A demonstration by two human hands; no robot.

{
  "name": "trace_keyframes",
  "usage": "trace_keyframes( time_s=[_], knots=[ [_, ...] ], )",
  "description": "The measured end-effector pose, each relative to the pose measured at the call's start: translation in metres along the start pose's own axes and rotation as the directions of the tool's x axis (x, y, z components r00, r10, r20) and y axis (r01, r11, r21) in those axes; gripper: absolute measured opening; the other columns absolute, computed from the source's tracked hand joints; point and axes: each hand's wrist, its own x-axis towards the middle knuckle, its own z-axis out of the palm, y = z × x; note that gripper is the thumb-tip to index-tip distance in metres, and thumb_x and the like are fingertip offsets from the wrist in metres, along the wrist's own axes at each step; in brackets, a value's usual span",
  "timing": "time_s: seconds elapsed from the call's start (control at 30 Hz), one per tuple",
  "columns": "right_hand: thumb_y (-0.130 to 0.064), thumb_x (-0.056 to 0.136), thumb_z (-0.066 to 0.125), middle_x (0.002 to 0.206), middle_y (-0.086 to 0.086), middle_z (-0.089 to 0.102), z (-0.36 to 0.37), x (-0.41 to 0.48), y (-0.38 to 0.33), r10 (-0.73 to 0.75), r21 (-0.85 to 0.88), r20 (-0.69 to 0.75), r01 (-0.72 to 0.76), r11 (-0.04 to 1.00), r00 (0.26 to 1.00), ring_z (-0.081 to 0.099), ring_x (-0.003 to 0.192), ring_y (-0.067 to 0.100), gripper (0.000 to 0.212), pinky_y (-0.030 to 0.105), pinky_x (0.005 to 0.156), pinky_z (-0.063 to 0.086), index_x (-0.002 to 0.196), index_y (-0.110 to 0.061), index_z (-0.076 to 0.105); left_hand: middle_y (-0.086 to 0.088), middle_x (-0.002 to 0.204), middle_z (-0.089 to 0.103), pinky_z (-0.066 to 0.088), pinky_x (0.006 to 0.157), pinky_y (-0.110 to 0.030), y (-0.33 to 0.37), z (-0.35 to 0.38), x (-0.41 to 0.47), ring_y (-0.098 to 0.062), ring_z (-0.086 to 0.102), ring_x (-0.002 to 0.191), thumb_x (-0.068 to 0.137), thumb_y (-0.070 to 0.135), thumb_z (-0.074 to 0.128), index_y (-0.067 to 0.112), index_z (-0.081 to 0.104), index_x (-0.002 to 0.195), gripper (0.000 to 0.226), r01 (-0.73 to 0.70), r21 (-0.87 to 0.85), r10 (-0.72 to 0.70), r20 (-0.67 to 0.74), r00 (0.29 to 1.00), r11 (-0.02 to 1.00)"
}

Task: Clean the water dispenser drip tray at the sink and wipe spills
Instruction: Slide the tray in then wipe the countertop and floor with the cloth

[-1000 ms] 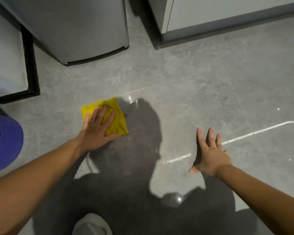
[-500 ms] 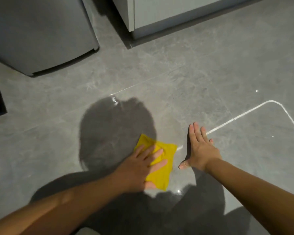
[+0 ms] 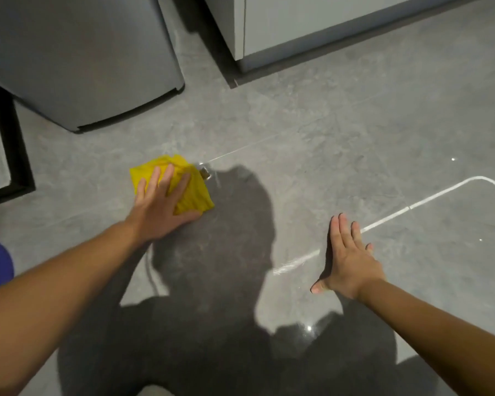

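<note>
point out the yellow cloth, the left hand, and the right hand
yellow cloth (image 3: 196,195): head view, bare right part.
left hand (image 3: 157,210): head view, back of hand.
right hand (image 3: 350,261): head view, back of hand.

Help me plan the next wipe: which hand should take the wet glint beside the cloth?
Left. The left hand already presses the yellow cloth flat, right beside that glint. The right hand lies empty on the floor, farther away.
</note>
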Motion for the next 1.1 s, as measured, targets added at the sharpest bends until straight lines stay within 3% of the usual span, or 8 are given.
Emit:
trace_keyframes(
  time_s=[0.13, 0.27, 0.37, 0.5, 0.67, 0.8, 0.93, 1.1],
  knots=[
    [-0.071, 0.048, 0.089, 0.160, -0.003, -0.048, 0.001, 0.002, 0.001, 0.008, -0.008, 0.003, -0.008, 1.000, 1.000, -0.035, 0.150, 0.029, 0.175, 0.059, 0.125, 0.007, 0.150, -0.022, -0.044, -0.015, 0.171, 0.023, 0.017, 0.120, -0.067, 0.065, -0.018, 0.091, -0.045, 0.018, 0.156, 0.075, 0.088, 0.030, 0.030, 0.034, 0.161, 0.104, -0.201, 0.058, 0.202, -0.018, 0.979, 0.978],
    [-0.072, 0.048, 0.089, 0.162, -0.003, -0.045, 0.001, 0.004, 0.002, 0.012, -0.009, -0.006, -0.012, 1.000, 1.000, -0.033, 0.152, 0.029, 0.174, 0.058, 0.125, 0.007, 0.152, -0.022, -0.041, -0.009, 0.175, 0.000, 0.001, 0.125, -0.059, 0.166, -0.006, 0.123, -0.036, -0.002, 0.160, 0.083, 0.089, 0.035, 0.042, 0.003, 0.164, 0.099, -0.434, 0.155, 0.424, 0.094, 0.901, 0.888],
    [-0.075, 0.047, 0.087, 0.161, -0.003, -0.045, 0.000, 0.004, 0.003, 0.022, -0.024, -0.009, -0.022, 0.999, 1.000, -0.032, 0.152, 0.029, 0.174, 0.058, 0.125, 0.008, 0.152, -0.022, -0.041, -0.010, 0.175, 0.003, 0.003, 0.124, -0.060, 0.199, 0.019, 0.079, -0.038, 0.002, 0.160, 0.087, 0.085, 0.037, 0.037, 0.006, 0.165, 0.097, -0.561, 0.212, 0.552, 0.103, 0.827, 0.800],
    [-0.074, 0.048, 0.087, 0.161, -0.001, -0.046, 0.001, 0.005, 0.004, 0.013, -0.032, -0.010, -0.013, 0.999, 1.000, -0.033, 0.151, 0.031, 0.174, 0.059, 0.125, 0.008, 0.151, -0.022, -0.043, -0.013, 0.173, 0.018, 0.014, 0.123, -0.063, 0.166, 0.058, -0.022, -0.041, 0.015, 0.158, 0.085, 0.079, 0.045, 0.032, 0.022, 0.165, 0.095, -0.700, 0.164, 0.690, 0.124, 0.713, 0.695],
    [-0.071, 0.048, 0.089, 0.160, -0.002, -0.047, 0.004, 0.006, 0.003, 0.015, -0.027, -0.023, -0.016, 1.000, 1.000, -0.033, 0.152, 0.030, 0.175, 0.058, 0.125, 0.010, 0.149, -0.022, -0.044, -0.003, 0.172, 0.019, 0.010, 0.125, -0.055, 0.079, 0.062, -0.072, -0.030, 0.013, 0.158, 0.084, 0.084, 0.045, 0.036, 0.023, 0.164, 0.096, -0.667, 0.157, 0.652, 0.141, 0.745, 0.729],
    [-0.070, 0.050, 0.089, 0.160, -0.002, -0.047, 0.006, 0.007, 0.005, 0.006, -0.012, -0.033, -0.007, 1.000, 0.999, -0.032, 0.152, 0.031, 0.174, 0.058, 0.126, 0.009, 0.150, -0.021, -0.044, -0.011, 0.169, 0.030, 0.027, 0.119, -0.061, 0.040, 0.033, -0.029, -0.040, 0.028, 0.154, 0.087, 0.087, 0.035, 0.032, 0.029, 0.163, 0.094, -0.471, 0.158, 0.462, 0.094, 0.882, 0.868],
    [-0.070, 0.050, 0.089, 0.158, -0.003, -0.049, 0.009, 0.010, 0.006, -0.001, -0.009, -0.043, 0.000, 1.000, 0.999, -0.034, 0.151, 0.031, 0.174, 0.060, 0.127, 0.008, 0.150, -0.020, -0.044, -0.014, 0.171, 0.025, 0.022, 0.119, -0.064, 0.058, -0.003, 0.054, -0.042, 0.022, 0.156, 0.078, 0.093, 0.020, 0.028, 0.030, 0.162, 0.107, -0.289, 0.140, 0.285, 0.053, 0.957, 0.947],
    [-0.073, 0.049, 0.087, 0.160, -0.004, -0.045, 0.014, 0.012, 0.009, -0.020, -0.014, -0.064, 0.019, 1.000, 0.998, -0.033, 0.153, 0.029, 0.173, 0.062, 0.126, 0.008, 0.152, -0.020, -0.041, -0.008, 0.175, 0.009, 0.007, 0.125, -0.058, 0.139, -0.016, 0.139, -0.036, 0.007, 0.160, 0.082, 0.085, 0.051, 0.041, 0.018, 0.163, 0.098, -0.290, 0.102, 0.290, 0.011, 0.957, 0.952]
  ],
)
